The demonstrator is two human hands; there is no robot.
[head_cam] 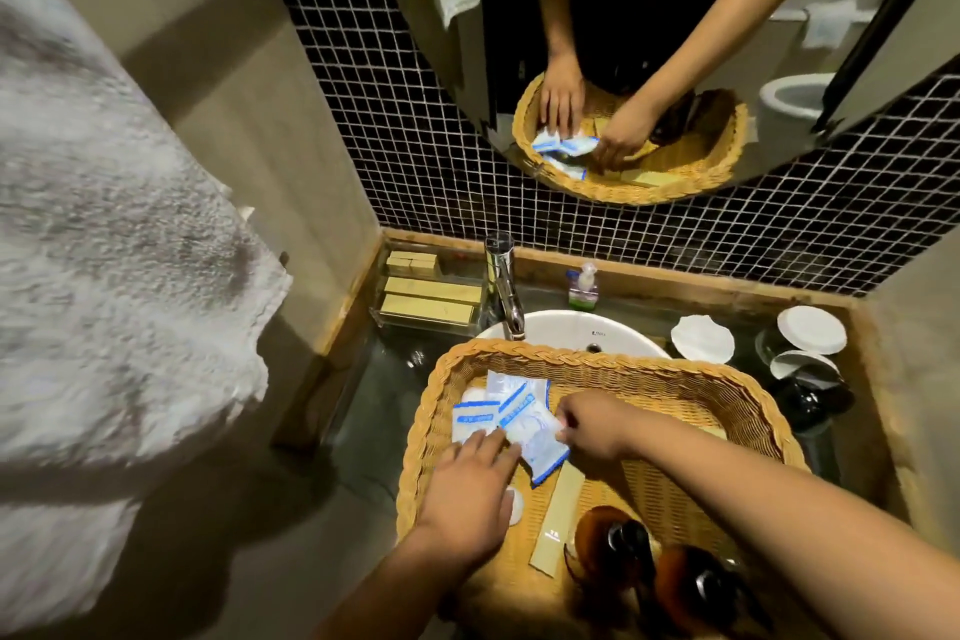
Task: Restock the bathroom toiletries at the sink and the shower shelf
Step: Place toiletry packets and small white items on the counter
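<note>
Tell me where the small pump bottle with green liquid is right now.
In the head view, the small pump bottle stands at the back of the counter, just right of the chrome faucet and behind the white sink basin.

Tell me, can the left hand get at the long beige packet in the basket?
Probably yes. The long beige packet lies bare beside the left hand; only a blue-and-white sachet lies at its far end, and the brown bottles stand on its other side.
</note>
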